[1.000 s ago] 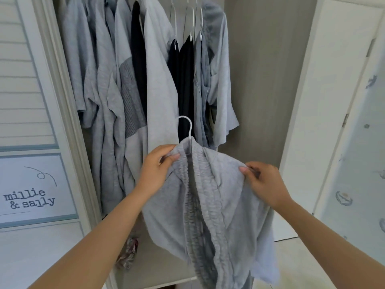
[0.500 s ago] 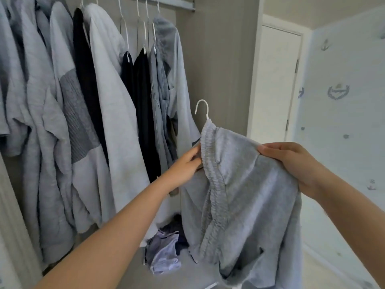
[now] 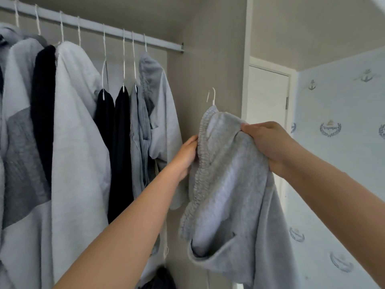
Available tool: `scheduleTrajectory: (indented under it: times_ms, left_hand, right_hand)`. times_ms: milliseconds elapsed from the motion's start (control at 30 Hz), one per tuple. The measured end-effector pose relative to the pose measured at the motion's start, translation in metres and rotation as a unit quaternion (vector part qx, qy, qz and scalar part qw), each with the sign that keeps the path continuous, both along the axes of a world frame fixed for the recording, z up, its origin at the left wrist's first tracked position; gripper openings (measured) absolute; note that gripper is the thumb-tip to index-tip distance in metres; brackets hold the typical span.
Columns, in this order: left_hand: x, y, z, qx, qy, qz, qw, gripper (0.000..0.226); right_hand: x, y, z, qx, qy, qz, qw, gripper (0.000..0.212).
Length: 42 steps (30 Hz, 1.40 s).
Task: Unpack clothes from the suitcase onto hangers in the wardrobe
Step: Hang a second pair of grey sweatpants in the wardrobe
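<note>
Grey sweatpants with a gathered elastic waistband hang over a white hanger; only its hook shows above the cloth. My left hand grips the waistband's left edge. My right hand clutches the top right of the fabric. The garment is raised in front of the wardrobe's right inner wall, below and to the right of the white rail. The suitcase is out of view.
Several grey, white and black garments hang on white hangers along the rail. The rail ends at a bracket on the wardrobe's right side panel. Dark clothes lie on the wardrobe floor. A white door and anchor-patterned wallpaper stand on the right.
Both hands have lifted the sweatpants on the hanger higher and to the right, closer to the rail's right end. The view has tilted up, so the rail now shows.
</note>
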State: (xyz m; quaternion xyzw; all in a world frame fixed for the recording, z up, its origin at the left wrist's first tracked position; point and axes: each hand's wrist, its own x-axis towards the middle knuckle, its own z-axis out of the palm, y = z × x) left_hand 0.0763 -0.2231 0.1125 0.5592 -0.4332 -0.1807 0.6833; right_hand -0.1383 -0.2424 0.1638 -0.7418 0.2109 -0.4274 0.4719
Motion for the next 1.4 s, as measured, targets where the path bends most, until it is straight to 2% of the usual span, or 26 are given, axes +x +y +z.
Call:
scheduleTrajectory:
  times_ms: [100,167,233,333,467,533,600,667,733,767,867,933,1067,1133,1167,1233,1267,1333,1400]
  left_hand:
    - [0.031,-0.025,0.017,-0.018,0.054,-0.008,0.998,0.029]
    - [0.057,-0.036,0.02,-0.012,0.073,0.007,0.997,0.03]
    - [0.087,-0.046,0.018,0.0,0.073,0.023,0.997,0.042]
    - [0.132,-0.056,0.019,0.001,0.05,0.035,0.998,0.057]
    - [0.174,-0.052,0.018,-0.001,-0.046,0.063,0.997,0.05]
    - [0.189,-0.05,0.02,-0.02,-0.061,0.05,0.997,0.036]
    - [0.212,-0.056,0.02,-0.019,-0.043,0.034,0.998,0.033]
    - [0.23,-0.06,0.015,0.014,-0.013,0.018,1.0,0.037]
    - [0.25,-0.066,0.008,0.039,-0.028,0.015,0.999,0.057]
    - [0.257,-0.067,0.005,0.032,-0.034,0.033,0.998,0.059]
    - [0.276,-0.075,0.002,-0.074,-0.026,0.096,0.992,0.048]
    - [0.288,-0.084,-0.001,-0.066,-0.031,0.085,0.994,0.05]
    - [0.316,-0.099,-0.013,0.01,-0.02,0.057,0.998,0.056]
    - [0.298,-0.087,-0.009,0.029,-0.009,0.062,0.998,0.079]
    - [0.283,-0.076,-0.002,0.0,-0.017,0.07,0.997,0.076]
    - [0.267,-0.063,0.002,-0.041,-0.051,0.09,0.994,0.042]
    - [0.264,-0.061,0.003,-0.04,-0.078,0.106,0.99,0.037]
    - [0.265,-0.062,-0.003,-0.032,-0.132,0.143,0.98,0.048]
    - [0.265,-0.065,-0.012,-0.021,-0.158,0.171,0.972,0.081]
  right_hand:
    - [0.036,-0.012,0.017,-0.034,-0.035,-0.021,0.999,0.045]
    - [0.063,-0.021,0.021,-0.055,-0.064,-0.038,0.996,0.042]
    - [0.089,-0.027,0.026,-0.085,-0.073,-0.05,0.992,0.035]
    - [0.135,-0.038,0.038,-0.134,-0.083,-0.072,0.985,0.041]
    - [0.203,-0.056,0.059,-0.177,-0.089,-0.122,0.973,0.043]
    - [0.23,-0.063,0.073,-0.2,-0.086,-0.15,0.964,0.041]
    - [0.251,-0.069,0.09,-0.223,-0.091,-0.172,0.955,0.035]
    - [0.269,-0.077,0.108,-0.238,-0.098,-0.19,0.948,0.032]
    - [0.284,-0.086,0.127,-0.247,-0.1,-0.202,0.943,0.037]
    - [0.291,-0.09,0.137,-0.25,-0.099,-0.208,0.94,0.039]
    - [0.307,-0.098,0.164,-0.265,-0.086,-0.218,0.936,0.041]
    - [0.313,-0.102,0.178,-0.285,-0.068,-0.224,0.93,0.042]
    - [0.324,-0.109,0.19,-0.289,-0.041,-0.208,0.933,0.041]
    - [0.327,-0.113,0.187,-0.282,-0.039,-0.198,0.938,0.042]
    - [0.327,-0.116,0.184,-0.28,-0.047,-0.193,0.939,0.043]
    - [0.323,-0.121,0.177,-0.275,-0.063,-0.182,0.942,0.044]
    - [0.321,-0.121,0.173,-0.275,-0.069,-0.179,0.942,0.042]
    - [0.314,-0.119,0.165,-0.27,-0.075,-0.176,0.944,0.032]
    - [0.308,-0.117,0.157,-0.257,-0.079,-0.168,0.949,0.029]
